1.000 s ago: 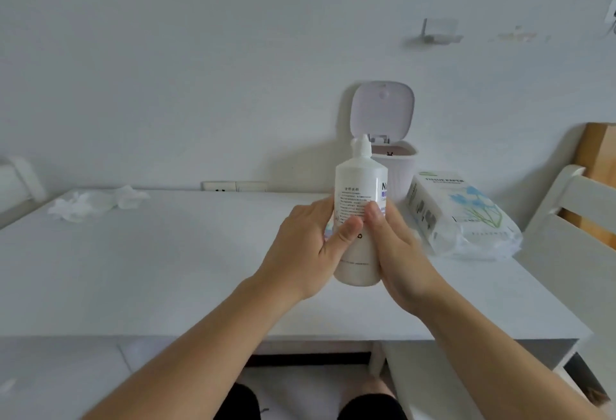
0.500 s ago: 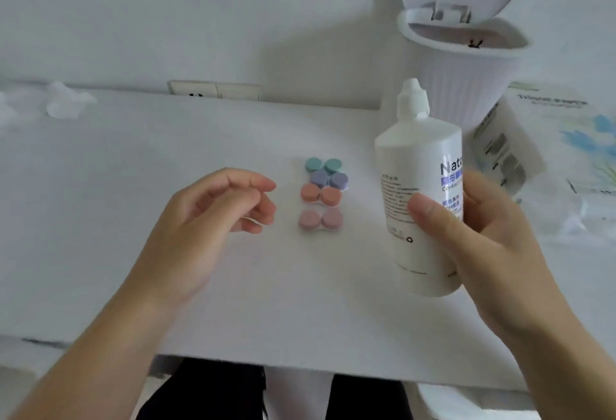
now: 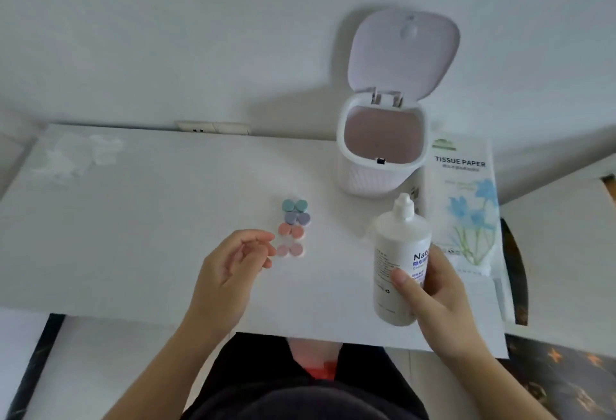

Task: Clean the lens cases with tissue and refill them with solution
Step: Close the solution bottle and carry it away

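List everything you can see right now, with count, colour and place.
lens cases: four, teal, purple, orange, pink; column at table centre, lids on
bottle: one, white, upright, right of the cases, held
bin: one, white, lid open, back of table
tissue pack: one, white with blue flowers, right of the bin
used tissues: crumpled heap, white, back left corner
table: one, white
socket: one strip, white, on the wall behind the table
left hand: fingers loosely curled, holding nothing, beside the pink case
right hand: grips the bottle
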A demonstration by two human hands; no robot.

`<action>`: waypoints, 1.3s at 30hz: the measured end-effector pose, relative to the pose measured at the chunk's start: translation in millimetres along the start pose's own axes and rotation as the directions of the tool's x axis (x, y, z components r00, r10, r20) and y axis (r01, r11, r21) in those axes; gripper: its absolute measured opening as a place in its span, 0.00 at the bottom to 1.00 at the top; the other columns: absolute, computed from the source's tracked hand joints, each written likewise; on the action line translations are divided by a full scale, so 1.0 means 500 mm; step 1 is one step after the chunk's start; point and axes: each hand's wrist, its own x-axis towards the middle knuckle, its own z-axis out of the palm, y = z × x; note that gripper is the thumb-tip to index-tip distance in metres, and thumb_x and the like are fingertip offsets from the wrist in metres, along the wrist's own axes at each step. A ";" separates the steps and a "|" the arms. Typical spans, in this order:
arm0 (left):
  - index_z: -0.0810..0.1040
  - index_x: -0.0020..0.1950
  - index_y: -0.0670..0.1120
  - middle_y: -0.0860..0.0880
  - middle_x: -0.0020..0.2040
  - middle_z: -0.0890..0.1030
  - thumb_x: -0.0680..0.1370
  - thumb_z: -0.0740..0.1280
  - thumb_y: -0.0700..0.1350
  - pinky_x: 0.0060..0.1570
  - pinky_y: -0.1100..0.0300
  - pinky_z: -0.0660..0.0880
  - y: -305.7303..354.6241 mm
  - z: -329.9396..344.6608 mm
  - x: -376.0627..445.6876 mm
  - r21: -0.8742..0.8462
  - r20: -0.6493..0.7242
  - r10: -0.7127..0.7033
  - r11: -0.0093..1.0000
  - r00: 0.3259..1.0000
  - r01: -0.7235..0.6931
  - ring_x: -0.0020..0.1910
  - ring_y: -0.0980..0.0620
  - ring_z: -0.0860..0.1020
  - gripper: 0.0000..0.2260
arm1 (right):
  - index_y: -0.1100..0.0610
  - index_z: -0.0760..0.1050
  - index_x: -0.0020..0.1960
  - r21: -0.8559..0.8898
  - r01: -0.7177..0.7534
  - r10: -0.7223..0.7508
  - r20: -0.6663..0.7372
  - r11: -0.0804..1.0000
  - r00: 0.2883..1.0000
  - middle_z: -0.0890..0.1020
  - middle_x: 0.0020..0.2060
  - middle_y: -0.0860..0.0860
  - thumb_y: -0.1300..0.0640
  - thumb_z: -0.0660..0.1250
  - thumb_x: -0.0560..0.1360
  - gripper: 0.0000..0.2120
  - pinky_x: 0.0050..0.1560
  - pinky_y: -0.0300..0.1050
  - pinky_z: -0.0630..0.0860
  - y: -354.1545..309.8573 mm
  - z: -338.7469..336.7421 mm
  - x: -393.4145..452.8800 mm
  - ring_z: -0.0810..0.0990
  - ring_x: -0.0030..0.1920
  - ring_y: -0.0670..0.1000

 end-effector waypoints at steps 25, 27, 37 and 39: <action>0.83 0.53 0.50 0.44 0.46 0.85 0.78 0.66 0.47 0.46 0.61 0.80 0.112 0.527 -0.100 -0.004 0.919 0.077 0.983 0.387 -0.186 0.44 0.47 0.83 0.08 | 0.41 0.80 0.54 0.240 0.169 0.185 -0.940 0.956 0.286 0.85 0.43 0.46 0.47 0.74 0.65 0.17 0.37 0.36 0.79 0.068 -0.164 -0.531 0.83 0.41 0.42; 0.83 0.53 0.50 0.44 0.46 0.85 0.80 0.65 0.41 0.46 0.62 0.80 0.116 0.593 -0.150 -0.001 0.961 0.055 0.981 0.269 -0.196 0.44 0.47 0.83 0.09 | 0.42 0.80 0.53 0.263 0.201 0.237 -0.960 0.943 0.148 0.86 0.43 0.47 0.45 0.74 0.64 0.17 0.38 0.37 0.79 0.081 -0.161 -0.588 0.83 0.41 0.43; 0.84 0.50 0.50 0.44 0.44 0.85 0.78 0.64 0.42 0.46 0.60 0.79 0.104 0.883 -0.570 -0.079 0.967 -0.006 0.943 -0.256 -0.322 0.42 0.48 0.82 0.09 | 0.43 0.79 0.56 0.259 0.379 0.392 -0.857 0.889 -0.334 0.86 0.47 0.51 0.43 0.75 0.64 0.20 0.44 0.40 0.80 0.174 -0.162 -0.919 0.84 0.46 0.47; 0.84 0.50 0.49 0.43 0.43 0.85 0.77 0.65 0.42 0.44 0.59 0.79 0.092 0.918 -0.687 -0.104 0.930 -0.027 0.938 -0.367 -0.331 0.41 0.47 0.82 0.08 | 0.42 0.79 0.56 0.241 0.407 0.416 -0.805 0.881 -0.422 0.86 0.47 0.51 0.44 0.75 0.64 0.21 0.44 0.40 0.81 0.190 -0.154 -0.993 0.85 0.46 0.47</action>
